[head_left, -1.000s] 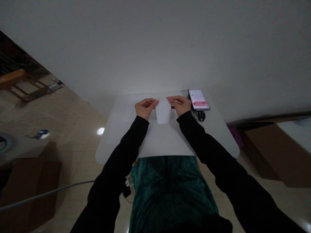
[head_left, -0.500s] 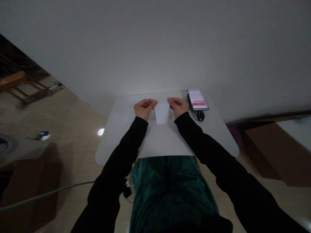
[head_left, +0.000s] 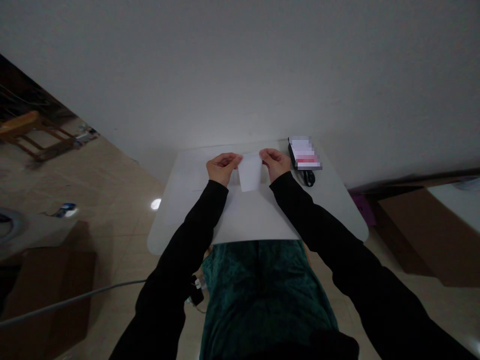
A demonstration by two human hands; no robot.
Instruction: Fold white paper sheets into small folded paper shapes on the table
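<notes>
A small white paper [head_left: 250, 175] is sitting near the middle of the frame, right between two hands. The left hand [head_left: 224, 167] is pinching its top left corner with the thumb and fingers. The right hand [head_left: 275, 162] is pinching its top right corner the same way. So the paper is lying just to the right of one hand and just to the left of the other. Neither hand is being nearer, because both are touching it.

The paper's long side is running up and down in the frame. Its top edge is going across from thumb to thumb, and its loose end is pointing down, toward the bottom of the frame. That end is looking a bit narrower. I can't see if it is touching the white desk [head_left: 262, 222] or hanging over it.

Up on the right part of the desk, a phone-like thing [head_left: 304, 152] is lying near the right hand, with a black cord [head_left: 309, 178] curling just below it.
</notes>
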